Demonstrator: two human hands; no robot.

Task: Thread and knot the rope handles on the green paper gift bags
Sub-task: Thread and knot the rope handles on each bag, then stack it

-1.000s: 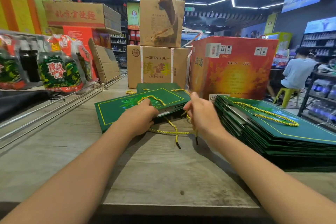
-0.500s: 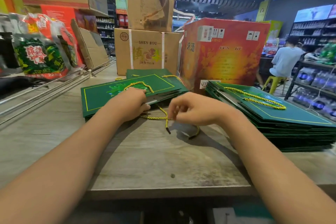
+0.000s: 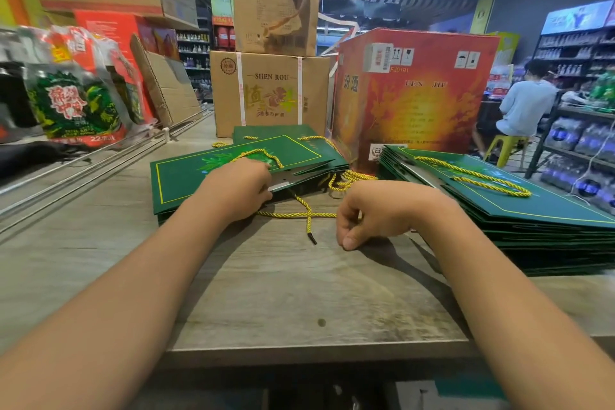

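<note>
While sweeping in from the far left, passing blurred snack packets [image 3: 71,100] in red and green wrappers sitting on the counter's edge, with metal rails [image 3: 100,163] running alongside. Moving on to the wooden counter [image 3: 283,293], and lying flat on it, the green gift bag [image 3: 199,173] being worked, stacked on a few more just like it, a yellow handle loop curling over its face. Gripping the near open edge of that bag now, the left hand [image 3: 238,191], fingers curled tight around the mouth, thumb side hidden underneath. Trailing out from under that hand, a loose yellow rope [image 3: 301,215], lying across the counter toward the right, its dark tipped end pointing down at the wearer. Reaching the right hand [image 3: 376,211], hovering just above the counter, fingers curled in, thumb and forefinger drawn together at the rope's far end; whether actually pinching it, hard to tell. Sitting behind, two brown cartons [image 3: 271,90] stacked up and an orange-red box [image 3: 412,96]. Finishing at the right with a tall pile of green bags [image 3: 539,220], yellow handles lying on top, and a seated person [image 3: 525,106] on a yellow stool well beyond.
</note>
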